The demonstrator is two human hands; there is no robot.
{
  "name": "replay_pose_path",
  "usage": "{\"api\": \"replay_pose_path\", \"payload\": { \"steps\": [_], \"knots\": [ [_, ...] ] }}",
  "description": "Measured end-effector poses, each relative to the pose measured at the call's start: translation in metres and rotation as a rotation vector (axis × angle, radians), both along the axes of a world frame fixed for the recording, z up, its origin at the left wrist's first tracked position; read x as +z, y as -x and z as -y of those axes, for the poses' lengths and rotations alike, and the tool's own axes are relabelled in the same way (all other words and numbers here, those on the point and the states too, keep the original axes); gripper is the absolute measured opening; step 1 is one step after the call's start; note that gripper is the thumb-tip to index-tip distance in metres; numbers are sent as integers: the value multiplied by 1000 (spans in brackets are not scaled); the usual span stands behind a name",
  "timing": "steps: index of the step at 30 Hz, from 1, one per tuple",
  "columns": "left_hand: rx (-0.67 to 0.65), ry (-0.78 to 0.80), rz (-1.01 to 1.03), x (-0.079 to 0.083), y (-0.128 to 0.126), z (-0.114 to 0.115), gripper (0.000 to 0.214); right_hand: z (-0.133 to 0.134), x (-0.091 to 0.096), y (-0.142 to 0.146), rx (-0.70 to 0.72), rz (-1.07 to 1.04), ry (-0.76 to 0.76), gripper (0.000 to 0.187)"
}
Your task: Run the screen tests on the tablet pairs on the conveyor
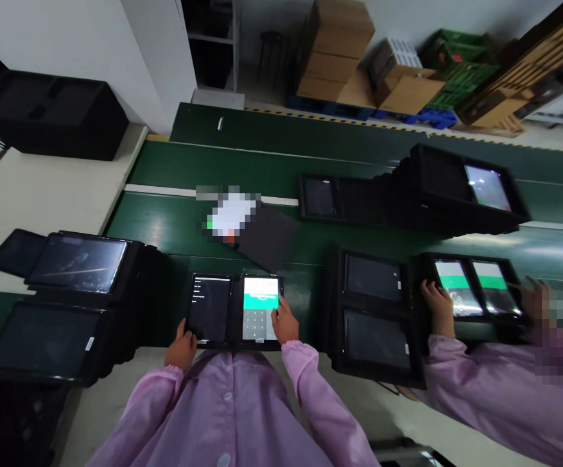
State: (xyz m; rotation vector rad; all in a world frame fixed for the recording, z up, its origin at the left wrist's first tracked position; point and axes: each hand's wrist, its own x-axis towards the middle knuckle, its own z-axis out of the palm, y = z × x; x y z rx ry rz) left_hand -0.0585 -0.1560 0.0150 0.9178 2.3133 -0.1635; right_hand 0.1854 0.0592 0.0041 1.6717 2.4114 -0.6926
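Note:
Two tablets lie side by side in a black tray in front of me. A dark screen with a short white text list shows on the left tablet. The right tablet shows a white and green screen above a grey number keypad. My left hand rests at the lower left edge of the tray, fingers partly stretched and holding nothing. At the right side of the right tablet is my right hand, its fingers reaching over the screen's edge, apart and holding nothing.
Stacked black trays with tablets stand at my left, and another stack at my right. A co-worker's hand touches a tray of lit tablets. Beyond are a dark flat panel, a blurred-out item and further stacked trays.

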Motion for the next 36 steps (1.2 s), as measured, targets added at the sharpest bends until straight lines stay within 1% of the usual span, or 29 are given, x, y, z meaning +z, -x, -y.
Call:
{"api": "replay_pose_path", "payload": {
  "steps": [4,9,13,16,21,24,27,31,36],
  "knots": [
    [-2,0,13,-2,1,1,31,19,-3,-16,-25,-7,20,32],
    [-14,-34,18,-3,3,3,31,33,-4,-13,4,-19,25,32],
    [-15,-48,36,-3,4,3,32,35,-3,-8,34,-13,12,31],
    [-10,-50,35,-4,4,3,32,39,-3,-11,21,-8,-10,32],
    [-28,-58,19,-6,3,5,32,46,-9,-19,63,20,19,29],
    [-37,-56,16,-8,3,6,30,47,-11,-19,51,12,-13,30],
    [-40,-60,13,-11,4,7,30,47,-10,-18,78,20,-7,28],
    [-47,-66,16,-15,5,8,31,48,-9,-17,39,7,-34,32],
    [-49,-63,-4,-18,5,9,30,48,-9,-18,56,0,-4,28]
  ]
}}
